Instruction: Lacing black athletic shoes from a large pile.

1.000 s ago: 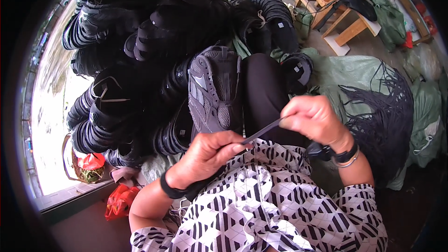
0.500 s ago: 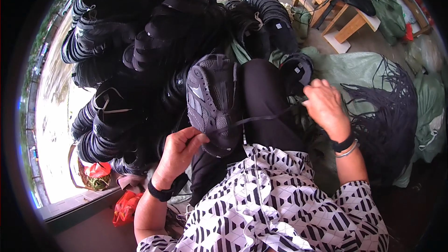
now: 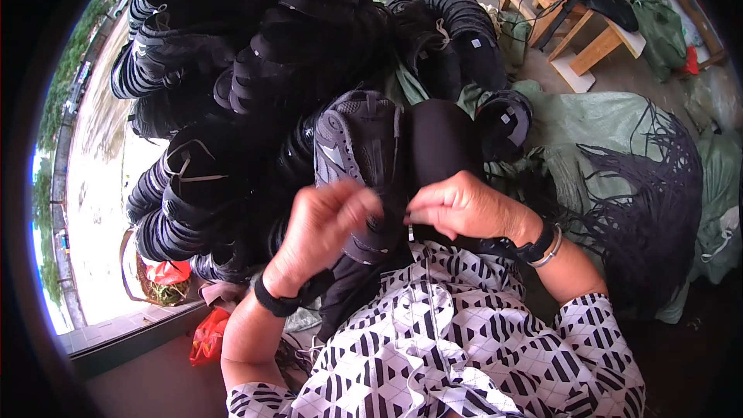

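Note:
A dark grey shoe upper (image 3: 331, 139) with a pale side mark lies on my lap, toe toward me, by my black-trousered knee. My left hand (image 3: 329, 220) is over its toe end, fingers curled together and smeared by motion. Just right of the shoe, my right hand (image 3: 468, 205) has thumb and fingertips drawn together, pointing at the left hand. Any lace between the hands is lost against the dark cloth. A bundle of loose dark laces (image 3: 642, 193) lies on green sacking (image 3: 611, 120) to my right.
Stacks of black shoe uppers (image 3: 186, 54) rise to my left and ahead. One more upper (image 3: 505, 120) lies beyond my knee. A wooden stool (image 3: 592, 42) stands far right, with a seated person's leg near it. A red plastic bag (image 3: 207, 337) lies low left.
My right hand has come left and toward me, from beyond the knee to beside the shoe. My left hand has shifted slightly right and away over the toe. The stretched lace no longer shows.

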Demonstrator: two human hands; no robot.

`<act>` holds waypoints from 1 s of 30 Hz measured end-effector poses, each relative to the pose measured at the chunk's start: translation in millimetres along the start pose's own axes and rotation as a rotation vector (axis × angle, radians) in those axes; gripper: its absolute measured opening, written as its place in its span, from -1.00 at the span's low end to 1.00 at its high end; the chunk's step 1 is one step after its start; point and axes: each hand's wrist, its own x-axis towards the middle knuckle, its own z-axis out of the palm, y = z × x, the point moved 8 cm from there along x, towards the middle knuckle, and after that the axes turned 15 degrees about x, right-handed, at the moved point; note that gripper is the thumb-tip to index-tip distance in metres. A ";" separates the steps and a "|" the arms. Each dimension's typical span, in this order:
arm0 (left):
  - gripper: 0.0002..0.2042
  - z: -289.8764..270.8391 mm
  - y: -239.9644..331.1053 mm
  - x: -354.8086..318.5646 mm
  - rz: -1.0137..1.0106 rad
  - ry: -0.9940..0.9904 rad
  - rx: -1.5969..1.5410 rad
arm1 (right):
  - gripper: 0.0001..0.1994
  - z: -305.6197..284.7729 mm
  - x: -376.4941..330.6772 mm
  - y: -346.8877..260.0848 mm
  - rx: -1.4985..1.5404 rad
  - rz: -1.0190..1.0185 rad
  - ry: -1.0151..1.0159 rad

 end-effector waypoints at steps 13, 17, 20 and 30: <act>-0.56 -53.4 -15.9 78.2 0.188 0.313 0.473 | -0.85 -59.2 69.6 -64.9 -0.547 -0.548 0.258; -0.50 -45.4 -16.7 71.2 0.208 0.324 0.494 | -0.86 -63.8 87.8 -61.4 -0.688 -0.435 0.110; -0.44 -37.8 0.4 55.6 0.275 0.367 0.705 | -0.85 -57.8 91.9 -57.5 -0.697 -0.339 -0.026; -0.42 -42.2 -35.7 66.2 0.292 0.365 0.361 | -0.83 -71.8 89.8 -46.9 -0.484 -0.321 0.230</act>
